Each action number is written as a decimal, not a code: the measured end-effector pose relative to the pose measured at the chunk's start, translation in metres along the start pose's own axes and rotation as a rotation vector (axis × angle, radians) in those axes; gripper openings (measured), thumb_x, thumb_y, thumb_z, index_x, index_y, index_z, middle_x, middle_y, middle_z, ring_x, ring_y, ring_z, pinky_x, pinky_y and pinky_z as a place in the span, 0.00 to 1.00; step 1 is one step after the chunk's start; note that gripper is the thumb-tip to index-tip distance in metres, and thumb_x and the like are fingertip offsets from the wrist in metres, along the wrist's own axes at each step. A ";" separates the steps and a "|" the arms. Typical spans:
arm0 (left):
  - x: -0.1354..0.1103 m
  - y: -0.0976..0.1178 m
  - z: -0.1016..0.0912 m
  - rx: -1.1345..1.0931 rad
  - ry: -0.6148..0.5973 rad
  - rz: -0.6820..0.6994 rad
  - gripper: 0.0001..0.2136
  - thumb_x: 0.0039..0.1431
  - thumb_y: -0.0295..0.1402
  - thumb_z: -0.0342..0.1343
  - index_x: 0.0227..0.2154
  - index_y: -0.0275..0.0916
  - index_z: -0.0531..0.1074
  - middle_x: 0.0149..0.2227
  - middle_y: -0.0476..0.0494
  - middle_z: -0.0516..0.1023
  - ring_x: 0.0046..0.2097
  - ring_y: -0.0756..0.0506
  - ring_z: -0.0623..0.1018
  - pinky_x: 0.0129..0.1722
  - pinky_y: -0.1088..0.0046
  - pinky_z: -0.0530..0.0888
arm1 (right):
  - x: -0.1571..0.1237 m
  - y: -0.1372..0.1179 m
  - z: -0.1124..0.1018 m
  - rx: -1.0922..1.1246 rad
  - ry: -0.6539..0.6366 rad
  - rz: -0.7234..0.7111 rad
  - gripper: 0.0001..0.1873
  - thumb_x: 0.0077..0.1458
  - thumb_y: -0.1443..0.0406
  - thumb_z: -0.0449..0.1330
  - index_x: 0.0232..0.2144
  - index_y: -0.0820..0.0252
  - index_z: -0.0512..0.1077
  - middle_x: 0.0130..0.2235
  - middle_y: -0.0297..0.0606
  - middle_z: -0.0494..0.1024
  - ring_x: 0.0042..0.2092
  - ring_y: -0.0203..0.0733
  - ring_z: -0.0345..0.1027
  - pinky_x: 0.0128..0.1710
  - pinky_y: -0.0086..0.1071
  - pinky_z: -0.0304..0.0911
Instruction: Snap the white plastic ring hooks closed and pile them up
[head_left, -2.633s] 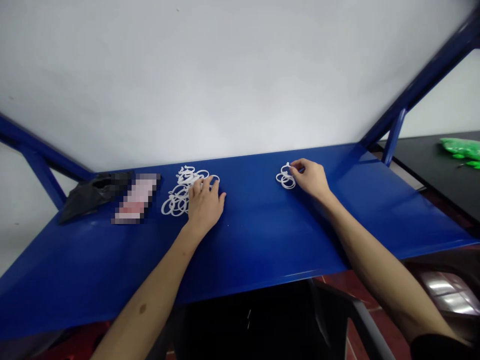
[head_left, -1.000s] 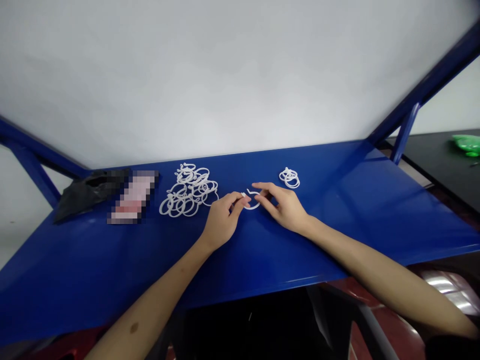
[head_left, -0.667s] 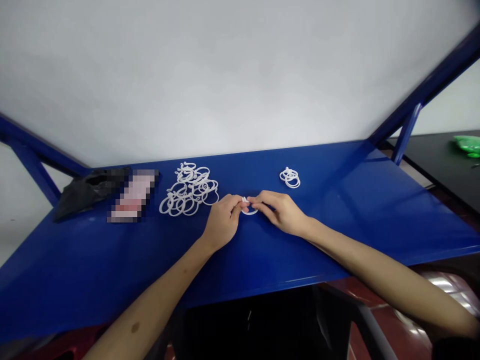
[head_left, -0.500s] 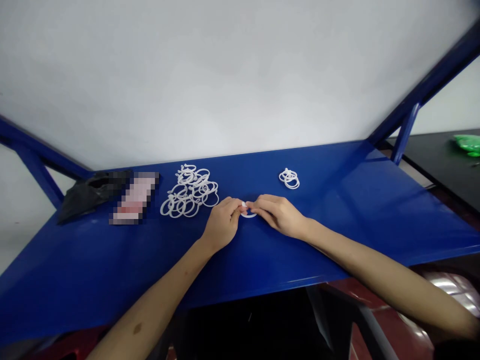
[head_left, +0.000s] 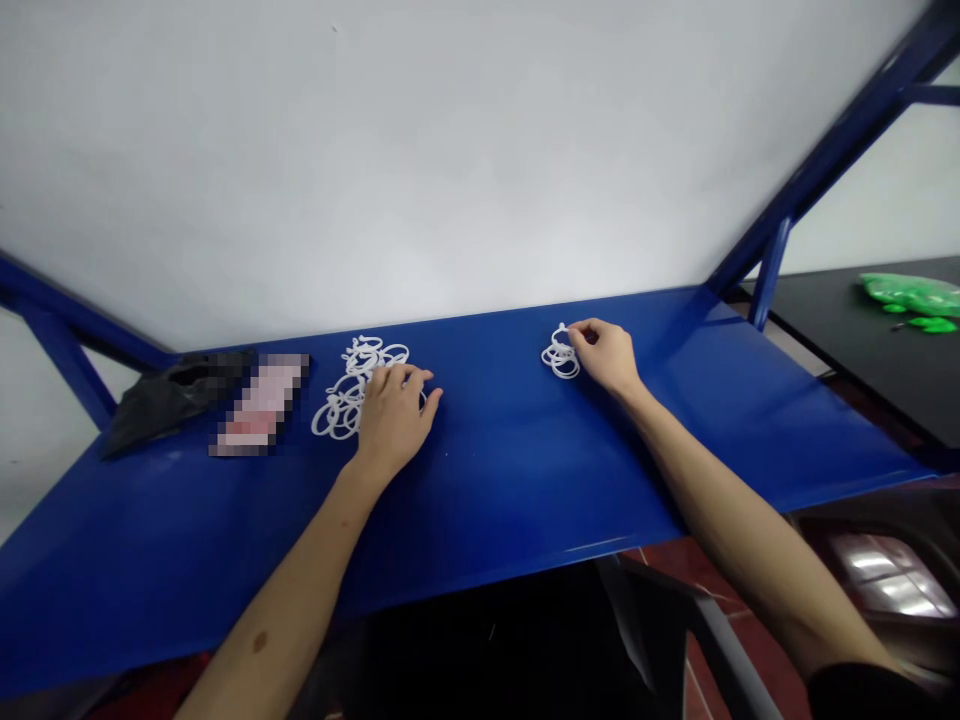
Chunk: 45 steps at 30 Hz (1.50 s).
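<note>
A loose pile of white plastic curtain rings [head_left: 343, 415] lies on the blue tabletop [head_left: 480, 500], left of the middle. My left hand [head_left: 394, 415] reaches over the right side of this pile, fingers apart and thumb out, hiding some of the rings. Farther right is a smaller cluster of the same rings [head_left: 564, 366]. At its upper edge my right hand [head_left: 606, 355] pinches one white curtain ring [head_left: 557, 337] between thumb and fingertips, touching or just over the cluster.
A black plastic bag [head_left: 154, 400] and a blurred-out pinkish flat object [head_left: 262, 405] lie at the left. Blue metal braces [head_left: 772, 270] rise at the table's ends. Beyond the right end, a green bagged item [head_left: 911, 295] rests on a black surface [head_left: 832, 330].
My hands have parted from the middle, where both held one ring. The right carried a ring to the small cluster; the left opened and moved over the larger pile. The view shifted slightly.
</note>
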<state>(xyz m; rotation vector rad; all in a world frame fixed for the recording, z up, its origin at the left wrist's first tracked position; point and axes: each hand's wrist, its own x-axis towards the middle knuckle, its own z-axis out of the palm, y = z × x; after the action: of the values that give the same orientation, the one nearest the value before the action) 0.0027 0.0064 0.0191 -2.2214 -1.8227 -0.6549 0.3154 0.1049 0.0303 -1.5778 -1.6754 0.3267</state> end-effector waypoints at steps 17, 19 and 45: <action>-0.002 -0.001 -0.002 -0.011 0.017 -0.038 0.10 0.65 0.38 0.54 0.43 0.42 0.76 0.47 0.37 0.76 0.51 0.31 0.69 0.49 0.50 0.68 | -0.001 -0.004 -0.005 -0.264 -0.068 0.192 0.15 0.60 0.57 0.56 0.37 0.58 0.79 0.40 0.45 0.82 0.42 0.50 0.75 0.43 0.40 0.66; -0.001 -0.001 -0.003 -0.006 0.019 -0.056 0.10 0.65 0.38 0.53 0.43 0.42 0.76 0.46 0.36 0.77 0.51 0.31 0.69 0.49 0.49 0.68 | -0.001 -0.004 -0.006 -0.254 -0.042 0.167 0.15 0.61 0.58 0.55 0.37 0.59 0.78 0.40 0.46 0.82 0.42 0.50 0.74 0.43 0.41 0.65; -0.005 0.027 -0.020 -0.228 0.083 0.221 0.07 0.67 0.33 0.54 0.38 0.43 0.77 0.39 0.44 0.80 0.45 0.41 0.74 0.50 0.59 0.70 | -0.070 -0.062 0.014 0.298 -0.478 -0.489 0.12 0.66 0.59 0.58 0.48 0.58 0.72 0.39 0.39 0.80 0.39 0.41 0.74 0.41 0.37 0.70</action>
<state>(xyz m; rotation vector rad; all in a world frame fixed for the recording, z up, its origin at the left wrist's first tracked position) 0.0238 -0.0125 0.0375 -2.4503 -1.5001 -0.9333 0.2548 0.0328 0.0372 -0.8713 -2.1863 0.6952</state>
